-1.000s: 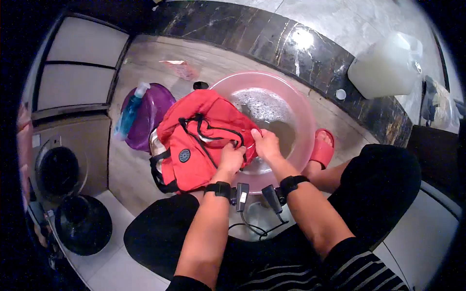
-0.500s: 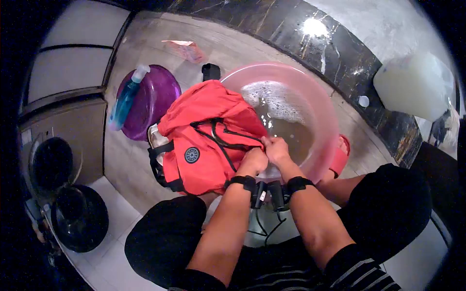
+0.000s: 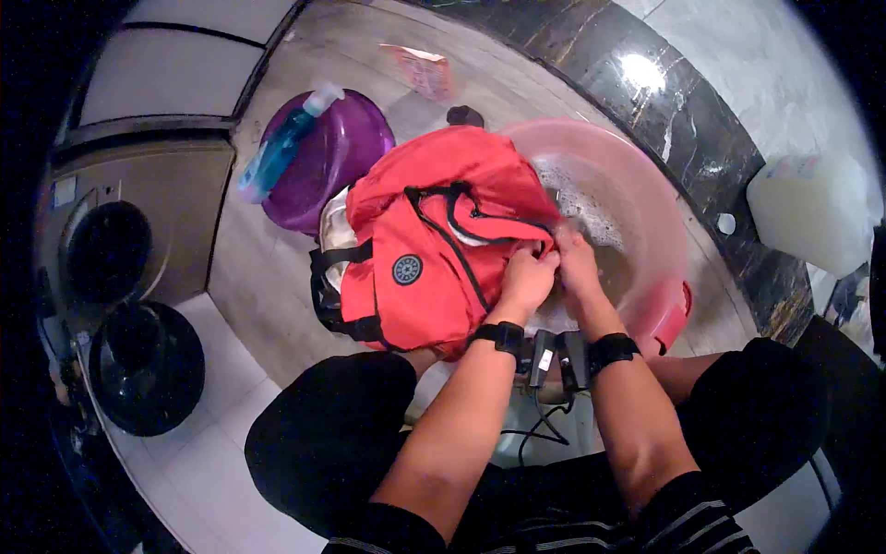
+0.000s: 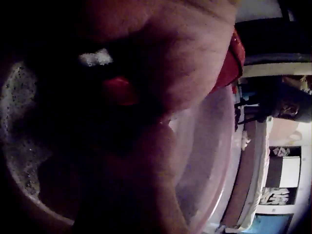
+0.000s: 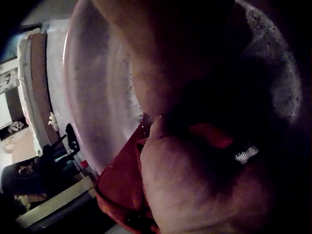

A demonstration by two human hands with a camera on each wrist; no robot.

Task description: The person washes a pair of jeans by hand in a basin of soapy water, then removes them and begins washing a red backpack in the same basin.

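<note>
A red backpack (image 3: 434, 249) with black zips and a round dark badge lies over the left side of a pink basin (image 3: 660, 185) holding murky, foamy water. At the bag's right edge, my left hand (image 3: 530, 282) grips the red fabric. Close against it, my right hand (image 3: 577, 263) pinches the same edge above the water. Dark wrist views show red cloth (image 4: 122, 90) between the hands, and the right wrist view has more of the bag (image 5: 124, 185) beside the palm.
A purple basin (image 3: 355, 138) with a blue spray bottle (image 3: 286, 143) stands at the left. A crumpled packet (image 3: 423, 72) lies on the floor. At the right are a whitish jug (image 3: 812, 212) and a small white cap (image 3: 726, 223). Black round containers (image 3: 148, 369) stand far left.
The head view has shifted, so the scene sits differently in frame. My left hand has moved along the bag's edge to beside my right hand, and both keep hold of the cloth.
</note>
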